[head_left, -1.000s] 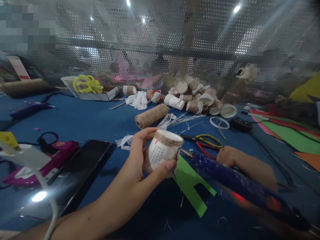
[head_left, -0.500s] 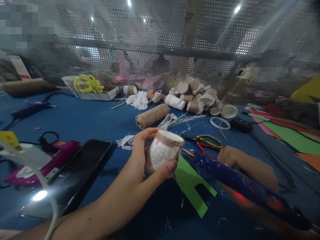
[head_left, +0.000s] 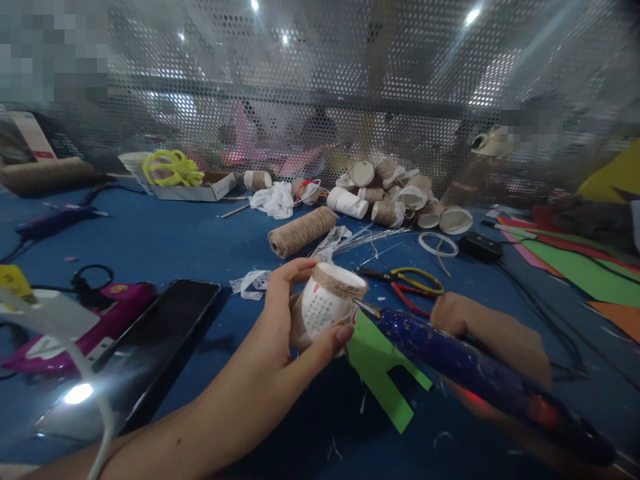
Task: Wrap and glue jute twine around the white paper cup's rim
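Note:
My left hand [head_left: 285, 327] is wrapped round a white paper cup [head_left: 320, 310] with printed writing. Brown twine [head_left: 340, 283] is wound in a band below its rim, and the cup tilts slightly with its mouth up. My right hand [head_left: 493, 333] grips a dark blue hot glue pen [head_left: 450, 353] with a red light glowing on it. The pen's metal nozzle [head_left: 369, 307] meets the cup's right side just under the twine; whether it touches I cannot tell. Most of my right fingers are hidden behind the pen. A cut green paper piece [head_left: 383, 363] lies beneath.
Behind the cup lie a twine spool [head_left: 303, 232] and red-and-yellow-handled scissors [head_left: 415, 277]. Several twine-wrapped cups [head_left: 387, 213] pile up against the perforated metal screen [head_left: 320, 73]. A phone [head_left: 185, 313] and purple power strip [head_left: 123, 303] lie left; coloured paper [head_left: 575, 260] sits right.
The glue pen's nozzle has moved slightly left, up to the cup's side near the twine band. My left hand keeps its hold on the cup, nearly still.

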`<state>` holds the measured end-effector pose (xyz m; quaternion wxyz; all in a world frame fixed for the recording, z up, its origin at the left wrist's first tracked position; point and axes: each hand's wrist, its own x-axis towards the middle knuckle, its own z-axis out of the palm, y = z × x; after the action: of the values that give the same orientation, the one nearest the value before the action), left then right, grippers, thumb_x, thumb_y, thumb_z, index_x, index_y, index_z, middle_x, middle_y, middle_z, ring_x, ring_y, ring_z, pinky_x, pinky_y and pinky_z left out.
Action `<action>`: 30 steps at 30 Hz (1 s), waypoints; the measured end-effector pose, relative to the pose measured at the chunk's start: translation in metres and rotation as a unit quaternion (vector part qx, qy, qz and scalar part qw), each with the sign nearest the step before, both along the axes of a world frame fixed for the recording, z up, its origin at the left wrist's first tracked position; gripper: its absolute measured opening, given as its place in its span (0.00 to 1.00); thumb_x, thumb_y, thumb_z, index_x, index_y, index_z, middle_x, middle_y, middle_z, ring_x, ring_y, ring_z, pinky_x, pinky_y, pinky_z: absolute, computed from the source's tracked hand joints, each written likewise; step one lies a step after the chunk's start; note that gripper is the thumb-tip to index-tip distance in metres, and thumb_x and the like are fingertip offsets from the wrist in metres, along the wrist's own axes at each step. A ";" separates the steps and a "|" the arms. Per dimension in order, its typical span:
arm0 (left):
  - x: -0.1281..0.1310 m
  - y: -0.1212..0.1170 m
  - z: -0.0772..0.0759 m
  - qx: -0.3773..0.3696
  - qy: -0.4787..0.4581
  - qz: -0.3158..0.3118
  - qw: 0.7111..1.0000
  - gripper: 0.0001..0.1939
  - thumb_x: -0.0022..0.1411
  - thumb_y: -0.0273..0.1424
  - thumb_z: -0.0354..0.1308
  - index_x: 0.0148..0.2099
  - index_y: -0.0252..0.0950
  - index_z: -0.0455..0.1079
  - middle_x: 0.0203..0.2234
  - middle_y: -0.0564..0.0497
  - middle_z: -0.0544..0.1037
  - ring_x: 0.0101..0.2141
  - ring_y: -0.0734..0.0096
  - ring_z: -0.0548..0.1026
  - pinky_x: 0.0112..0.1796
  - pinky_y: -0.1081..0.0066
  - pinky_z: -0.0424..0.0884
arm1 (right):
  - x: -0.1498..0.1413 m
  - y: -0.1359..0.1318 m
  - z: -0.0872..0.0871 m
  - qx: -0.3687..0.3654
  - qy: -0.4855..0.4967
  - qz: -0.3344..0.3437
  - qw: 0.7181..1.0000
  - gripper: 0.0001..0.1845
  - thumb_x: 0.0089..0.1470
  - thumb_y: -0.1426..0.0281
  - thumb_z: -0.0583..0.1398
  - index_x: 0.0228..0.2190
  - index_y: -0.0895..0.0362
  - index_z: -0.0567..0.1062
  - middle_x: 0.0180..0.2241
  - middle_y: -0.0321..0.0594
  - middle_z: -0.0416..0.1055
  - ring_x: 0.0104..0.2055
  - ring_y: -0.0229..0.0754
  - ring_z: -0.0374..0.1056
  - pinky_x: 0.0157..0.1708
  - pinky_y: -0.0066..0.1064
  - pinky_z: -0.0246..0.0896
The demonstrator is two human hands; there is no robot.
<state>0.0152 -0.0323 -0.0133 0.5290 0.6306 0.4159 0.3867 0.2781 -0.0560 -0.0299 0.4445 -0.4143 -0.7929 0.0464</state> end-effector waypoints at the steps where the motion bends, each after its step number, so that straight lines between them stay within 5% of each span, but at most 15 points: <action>1: 0.000 0.000 -0.001 0.006 -0.002 -0.001 1.000 0.28 0.73 0.39 0.62 0.65 0.52 0.49 0.61 0.51 0.71 0.53 0.70 0.76 0.49 0.75 0.75 | 0.000 0.000 -0.001 -0.007 -0.006 0.003 1.000 0.15 0.60 0.75 0.62 0.27 0.51 0.62 0.24 0.30 0.61 0.24 0.37 0.60 0.25 0.33 0.52; 15: 0.000 -0.001 -0.001 0.003 -0.010 -0.001 1.000 0.27 0.71 0.41 0.63 0.64 0.51 0.52 0.56 0.52 0.74 0.50 0.70 0.78 0.48 0.77 0.76 | -0.002 0.001 0.000 -0.007 0.003 0.022 1.000 0.15 0.59 0.76 0.62 0.27 0.50 0.62 0.24 0.30 0.61 0.24 0.37 0.59 0.26 0.33 0.52; 30: 0.000 -0.001 0.002 -0.044 -0.076 0.013 0.996 0.27 0.68 0.44 0.66 0.62 0.53 0.57 0.58 0.56 0.72 0.54 0.69 0.74 0.49 0.77 0.75 | -0.006 0.002 -0.009 0.035 0.035 -0.048 0.998 0.17 0.58 0.74 0.62 0.23 0.51 0.61 0.22 0.29 0.59 0.22 0.36 0.57 0.25 0.34 0.45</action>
<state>0.0147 -0.0331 -0.0114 0.5816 0.5701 0.3987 0.4217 0.2725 -0.0540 -0.0387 0.4880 -0.4340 -0.7572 0.0120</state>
